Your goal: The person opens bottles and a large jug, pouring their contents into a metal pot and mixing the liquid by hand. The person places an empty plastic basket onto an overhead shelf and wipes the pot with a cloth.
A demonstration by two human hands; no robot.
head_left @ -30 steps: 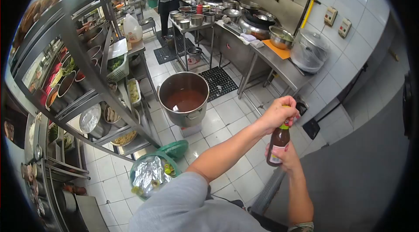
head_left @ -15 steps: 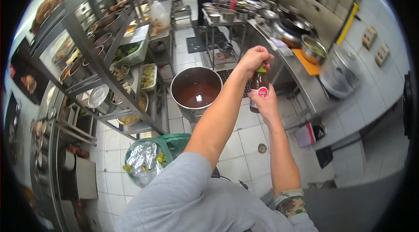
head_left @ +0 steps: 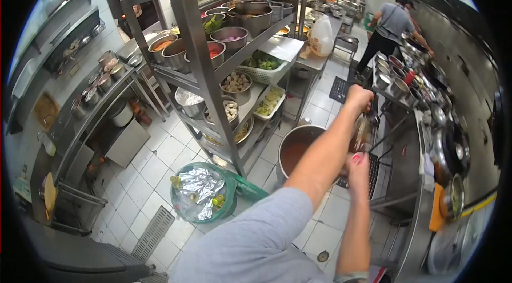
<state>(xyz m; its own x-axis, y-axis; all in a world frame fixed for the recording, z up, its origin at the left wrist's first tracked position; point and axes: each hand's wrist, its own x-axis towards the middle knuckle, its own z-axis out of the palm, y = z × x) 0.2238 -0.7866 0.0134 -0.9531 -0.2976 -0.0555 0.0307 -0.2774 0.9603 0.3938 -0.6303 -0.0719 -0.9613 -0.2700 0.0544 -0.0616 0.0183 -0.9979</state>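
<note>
My right hand (head_left: 357,170) is closed around a brown glass bottle (head_left: 361,132), with its red label showing beside my thumb. My left hand (head_left: 359,97) is closed at the top of this bottle, hiding its neck and cap. Just left of the bottle, partly behind my left forearm, a large steel pot (head_left: 303,132) of reddish-brown liquid stands on the floor.
A green bin (head_left: 230,209) of foil and scraps is by my left side. A metal shelf rack (head_left: 200,64) holds pots of vegetables. A steel counter (head_left: 408,224) runs along the right. Further back, a person (head_left: 393,27) in grey works at the stove.
My view has swung left, so the rack and bin show more fully. Both hands and the bottle are now nearer the pot in view, and the bottle is partly blurred.
</note>
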